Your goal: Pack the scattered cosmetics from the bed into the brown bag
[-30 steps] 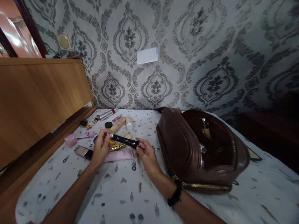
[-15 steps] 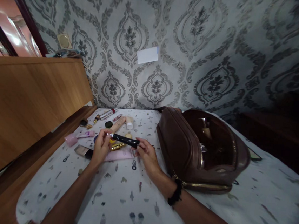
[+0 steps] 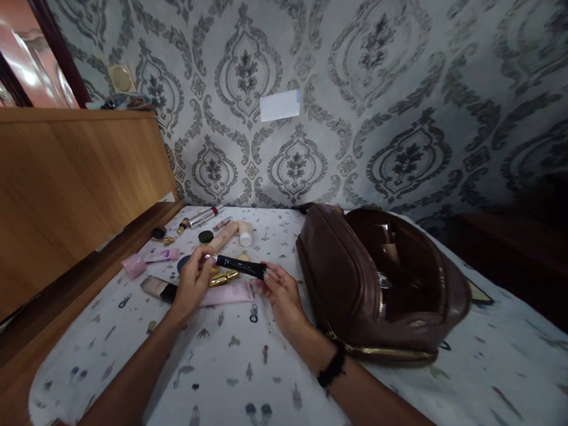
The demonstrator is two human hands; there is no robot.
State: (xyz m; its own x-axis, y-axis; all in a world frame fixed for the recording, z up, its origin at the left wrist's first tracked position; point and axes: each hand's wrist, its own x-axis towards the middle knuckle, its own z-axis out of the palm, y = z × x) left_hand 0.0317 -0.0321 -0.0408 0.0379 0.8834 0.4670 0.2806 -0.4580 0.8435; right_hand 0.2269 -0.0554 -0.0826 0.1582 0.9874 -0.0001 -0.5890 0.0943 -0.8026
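My left grip is pinching the silver-coloured end of a black tube, with thumb and fingers pressed together on it. My right grip is closed at the opposite end of the same tube, with the fingertips on its dark tip; part of this contact is hidden. The tube is raised in front of me, close to horizontal, spanning the space between both grips. Below it, on a white printed sheet, lie a gold tube and a pale pink tube. A bottle with a black cap lies just left of my left wrist. Farther left are a pink container and, beside it, a small pink tube. Beyond my left grip are a dark round lid, a peach-coloured stick and a cream tube with a white cap. A silver and red tube lies near the patterned wall. To the right of my right grip, apart from it, stands a brown bag, unzipped, with items visible inside. A black band encircles my right wrist.
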